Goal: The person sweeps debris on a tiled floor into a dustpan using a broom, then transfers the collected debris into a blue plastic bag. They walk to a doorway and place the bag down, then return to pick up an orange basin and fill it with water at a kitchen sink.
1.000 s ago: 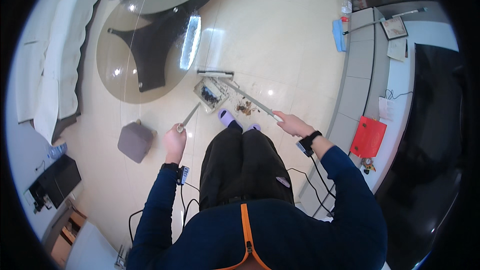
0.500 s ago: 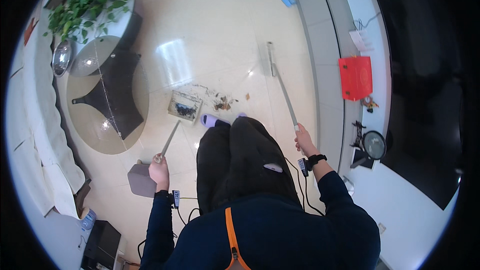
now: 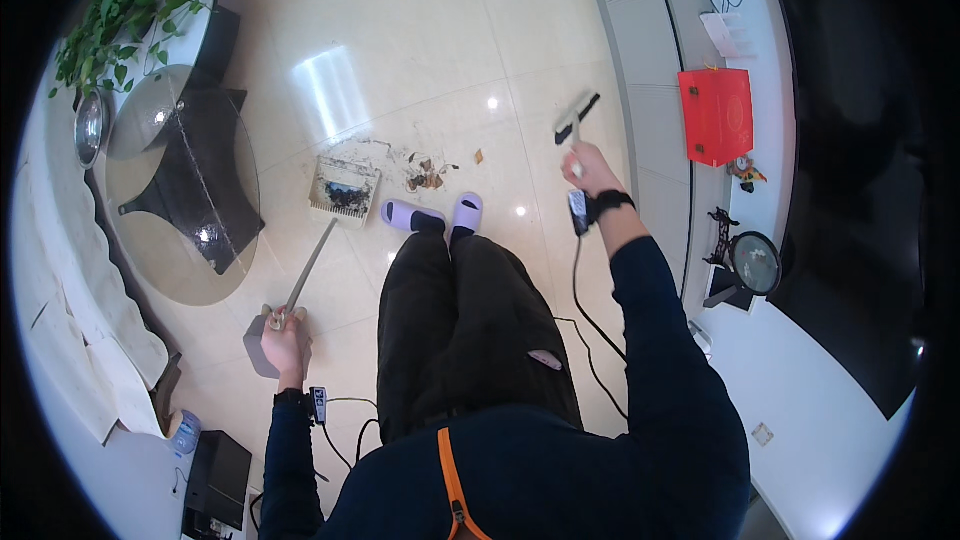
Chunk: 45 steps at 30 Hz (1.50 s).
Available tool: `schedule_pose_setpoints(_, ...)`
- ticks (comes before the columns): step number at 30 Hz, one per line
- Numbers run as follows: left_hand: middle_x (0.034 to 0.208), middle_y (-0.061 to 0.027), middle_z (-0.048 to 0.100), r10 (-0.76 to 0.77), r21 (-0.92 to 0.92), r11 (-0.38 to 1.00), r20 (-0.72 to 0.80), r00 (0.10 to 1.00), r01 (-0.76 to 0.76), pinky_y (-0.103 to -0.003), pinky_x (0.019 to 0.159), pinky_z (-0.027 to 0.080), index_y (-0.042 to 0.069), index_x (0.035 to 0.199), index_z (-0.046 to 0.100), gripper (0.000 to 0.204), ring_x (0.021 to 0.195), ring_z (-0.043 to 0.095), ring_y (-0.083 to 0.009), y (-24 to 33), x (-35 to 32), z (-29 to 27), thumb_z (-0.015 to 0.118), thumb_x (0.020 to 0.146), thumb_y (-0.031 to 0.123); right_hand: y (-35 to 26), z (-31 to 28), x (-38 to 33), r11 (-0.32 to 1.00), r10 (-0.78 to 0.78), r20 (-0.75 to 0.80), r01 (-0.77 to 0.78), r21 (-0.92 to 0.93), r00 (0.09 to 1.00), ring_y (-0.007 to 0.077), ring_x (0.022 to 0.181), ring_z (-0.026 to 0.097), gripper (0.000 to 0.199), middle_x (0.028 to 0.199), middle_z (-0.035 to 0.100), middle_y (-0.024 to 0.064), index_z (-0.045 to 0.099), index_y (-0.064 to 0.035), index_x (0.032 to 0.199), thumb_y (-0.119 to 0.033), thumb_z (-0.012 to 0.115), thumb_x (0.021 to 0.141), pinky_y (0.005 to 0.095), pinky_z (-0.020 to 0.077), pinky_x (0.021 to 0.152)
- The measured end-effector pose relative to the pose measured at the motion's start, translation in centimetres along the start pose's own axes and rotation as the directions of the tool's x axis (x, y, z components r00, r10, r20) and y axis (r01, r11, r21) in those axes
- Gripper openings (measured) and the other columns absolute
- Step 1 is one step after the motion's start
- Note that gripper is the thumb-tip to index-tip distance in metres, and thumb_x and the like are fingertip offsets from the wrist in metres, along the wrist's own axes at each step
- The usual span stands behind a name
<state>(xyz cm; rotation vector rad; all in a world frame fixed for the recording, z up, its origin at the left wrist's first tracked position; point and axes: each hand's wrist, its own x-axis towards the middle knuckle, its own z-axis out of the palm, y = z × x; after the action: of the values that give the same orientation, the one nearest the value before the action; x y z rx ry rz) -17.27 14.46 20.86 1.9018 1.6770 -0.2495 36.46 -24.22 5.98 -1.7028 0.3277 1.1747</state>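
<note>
My left hand is closed round the top of a long-handled dustpan. Its pan lies on the tiled floor ahead of my left foot, with dark dirt in it. My right hand grips the pole of a broom, and most of the pole is hidden behind the hand. Its narrow head with a black edge shows just beyond my fingers. Dark dirt and brown bits are scattered on the floor right of the pan. A small tan scrap lies apart from them.
A round glass table and a leafy plant stand at the left, beside a pale sofa. Along the right runs a grey-white cabinet with a red box on it. Cables trail from both wrists.
My right hand has moved forward, and the broom's head has swung round, its pole now foreshortened. The dustpan still lies by the dirt. My view has shifted slightly.
</note>
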Motion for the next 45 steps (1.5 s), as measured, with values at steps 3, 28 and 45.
schedule_pose_setpoints(3,0.09,-0.0116,0.072,0.019,-0.012,1.0,-0.012,1.0,-0.019,-0.034,0.074,0.052,0.005,0.105,0.069,0.022,0.082,0.069,-0.0237,-0.7,0.2,0.3,0.067,0.086,0.017,-3.4,7.7,3.2,0.895,0.173,-0.087,-0.12,0.43,0.981,0.0199,0.062,0.054,0.003,0.076,0.05,0.0052,0.049,-0.0145,0.09,-0.014,0.048,0.088,0.0386,0.0419,0.05)
schedule_pose_setpoints(28,0.083,-0.0129,0.07,-0.007,0.091,0.996,-0.114,0.994,0.018,-0.039,0.07,0.053,0.013,0.099,0.072,0.02,0.079,0.068,-0.0313,-2.6,0.6,0.8,0.069,0.083,0.024,-5.2,38.7,0.1,0.447,0.175,0.403,0.293,-0.845,0.898,0.0353,0.088,0.067,0.085,0.097,0.066,0.0278,0.0,-0.0011,0.152,-0.012,0.05,0.084,0.0413,0.0553,0.069)
schedule_pose_setpoints(45,0.083,-0.0152,0.07,-0.053,0.143,0.987,-0.154,0.987,0.075,-0.042,0.07,0.054,0.017,0.101,0.072,0.026,0.08,0.068,-0.0331,-3.4,0.6,0.8,0.067,0.081,0.034,0.3,-0.3,-20.9,-0.031,0.239,0.313,0.33,-0.944,0.919,0.0432,0.075,0.064,0.084,0.077,0.064,0.026,0.012,-0.0272,0.153,-0.008,0.051,0.081,0.0497,0.051,0.069)
